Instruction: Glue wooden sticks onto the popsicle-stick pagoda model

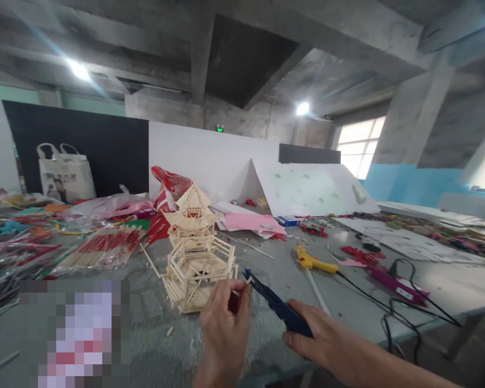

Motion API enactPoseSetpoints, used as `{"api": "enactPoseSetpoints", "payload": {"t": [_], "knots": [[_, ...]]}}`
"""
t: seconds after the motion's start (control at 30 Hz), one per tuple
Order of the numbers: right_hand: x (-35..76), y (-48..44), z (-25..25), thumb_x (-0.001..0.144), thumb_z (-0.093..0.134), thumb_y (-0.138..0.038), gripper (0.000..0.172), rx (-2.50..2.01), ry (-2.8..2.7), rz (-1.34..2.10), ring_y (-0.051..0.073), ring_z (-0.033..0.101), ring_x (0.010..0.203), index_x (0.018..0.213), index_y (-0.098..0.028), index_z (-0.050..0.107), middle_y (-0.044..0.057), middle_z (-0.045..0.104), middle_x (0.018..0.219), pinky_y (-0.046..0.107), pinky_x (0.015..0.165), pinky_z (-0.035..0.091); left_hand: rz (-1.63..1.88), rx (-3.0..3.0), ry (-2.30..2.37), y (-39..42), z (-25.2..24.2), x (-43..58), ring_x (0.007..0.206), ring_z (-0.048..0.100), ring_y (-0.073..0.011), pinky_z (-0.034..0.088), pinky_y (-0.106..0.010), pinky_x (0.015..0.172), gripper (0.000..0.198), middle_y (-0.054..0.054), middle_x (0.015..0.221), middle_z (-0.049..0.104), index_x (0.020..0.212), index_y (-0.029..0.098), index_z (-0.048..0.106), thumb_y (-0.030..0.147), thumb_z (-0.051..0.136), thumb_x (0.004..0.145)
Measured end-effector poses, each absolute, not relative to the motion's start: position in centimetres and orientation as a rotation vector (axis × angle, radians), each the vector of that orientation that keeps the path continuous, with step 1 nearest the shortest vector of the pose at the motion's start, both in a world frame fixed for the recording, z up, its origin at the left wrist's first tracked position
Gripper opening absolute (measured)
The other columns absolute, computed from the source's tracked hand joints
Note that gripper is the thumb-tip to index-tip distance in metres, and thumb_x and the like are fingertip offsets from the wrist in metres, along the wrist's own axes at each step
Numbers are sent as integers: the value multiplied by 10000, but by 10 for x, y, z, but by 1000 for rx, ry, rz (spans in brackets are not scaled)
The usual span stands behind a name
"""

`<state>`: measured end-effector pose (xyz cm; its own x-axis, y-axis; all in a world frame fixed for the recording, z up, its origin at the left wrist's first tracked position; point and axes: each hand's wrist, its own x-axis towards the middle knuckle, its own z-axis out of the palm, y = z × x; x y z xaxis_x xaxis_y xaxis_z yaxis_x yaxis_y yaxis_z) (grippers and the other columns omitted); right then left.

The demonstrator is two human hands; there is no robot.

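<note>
My left hand (224, 323) is closed in a pinch on a short thin wooden stick (242, 286), held up near the table's front. My right hand (319, 337) grips dark blue cutting pliers (272, 302), whose jaws meet the stick's tip. Just behind my hands stands a pagoda-like model (196, 248) built of wooden sticks, on the grey table (145, 323).
Packs of chopsticks (101, 250) lie left of the model. A yellow glue gun (315, 263) and a purple tool (396, 285) with black cables lie to the right. Pink paper (253, 222), red scraps, plastic bags and white boards (315, 188) crowd the back.
</note>
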<state>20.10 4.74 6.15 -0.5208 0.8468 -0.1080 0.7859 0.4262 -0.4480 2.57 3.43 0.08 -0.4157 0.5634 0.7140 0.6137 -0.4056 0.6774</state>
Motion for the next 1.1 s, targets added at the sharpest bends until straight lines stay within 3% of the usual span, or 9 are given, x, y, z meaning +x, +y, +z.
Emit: {"api": "enactPoseSetpoints", "payload": {"t": [0.33,0.53,0.67,0.9,1.1], "knots": [[202,50,61,812,450,-369,275,-1416,-2560,652,193,526,873,954,-162,562,65,587,930,264,754,376,-1820,-1674,-1614,42,-3,27,535,587,-109,448,-212,556,158,19,594,613,733,198,578,256,480,843],[200,49,61,815,427,-352,261,-1508,-2499,710,158,510,705,890,-139,559,44,580,775,251,619,359,-1848,-1700,-1626,43,-4,27,565,604,-114,460,-216,570,136,12,624,629,747,196,576,238,484,838],[200,52,56,822,419,-363,267,-1448,-2479,695,157,496,732,852,-136,555,42,569,792,254,626,345,-1842,-1686,-1604,44,-2,26,558,602,-109,454,-208,565,140,16,612,627,735,195,576,230,487,837],[196,55,54,819,427,-375,254,-1461,-2456,716,98,406,578,750,-140,495,-16,478,629,220,512,282,-1805,-1649,-1557,45,0,27,553,602,-104,449,-202,561,142,15,618,637,738,198,570,235,483,844],[195,59,56,830,420,-478,350,-1391,-2452,708,78,377,504,744,-146,485,-39,418,546,196,447,253,-1763,-1615,-1493,52,4,30,561,588,-102,446,-198,568,146,10,621,629,727,196,556,203,472,846]]}}
